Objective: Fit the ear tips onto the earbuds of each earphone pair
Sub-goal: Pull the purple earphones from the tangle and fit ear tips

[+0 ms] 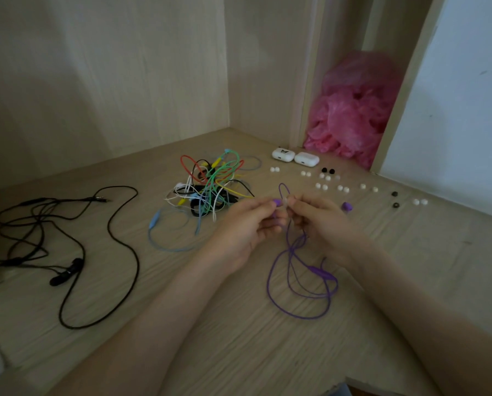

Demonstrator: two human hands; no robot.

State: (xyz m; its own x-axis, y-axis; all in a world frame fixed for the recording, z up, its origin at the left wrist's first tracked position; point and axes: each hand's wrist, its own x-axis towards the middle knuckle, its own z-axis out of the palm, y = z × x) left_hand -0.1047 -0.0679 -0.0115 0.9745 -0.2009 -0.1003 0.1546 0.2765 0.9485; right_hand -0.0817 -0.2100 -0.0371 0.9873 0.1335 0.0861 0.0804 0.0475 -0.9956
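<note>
A: What are the hands doing?

B: They are meeting at the centre of the frame, just above the counter (182, 281). The left hand (247, 224) is pinching a purple earbud (276, 202) between thumb and fingers. The right hand (322, 221) is pinching a pale ear tip (287, 202) and holding it against the earbud's end.

A: Is the tip sitting fully on?

B: I cannot tell. The fingers are covering the joint, and that spot is blurred.

A: Where is the cable running?

B: The purple cable (296, 281) is looping up behind the fingertips. It is then hanging down between the wrists and lying in coils on the counter at lower centre.

A: And the other bud?

B: A second earbud (347, 207), also purple, is lying on the counter just right of the right hand.

A: Where are the spare tips sitting?

B: White tips (322, 186) are lying in pairs right of centre, beyond the hands. Two black tips (327, 170) are sitting near two white cases (282, 154) further back. Two dark tips (394, 200) are lying farther right.

A: What else is lying around?

B: A tangle (210, 190) of coloured earphones is sitting left of the hands. Black earphones (67, 238) are sprawling at the far left. A pink bag (350, 118) is sitting crumpled in the recess at upper right.
</note>
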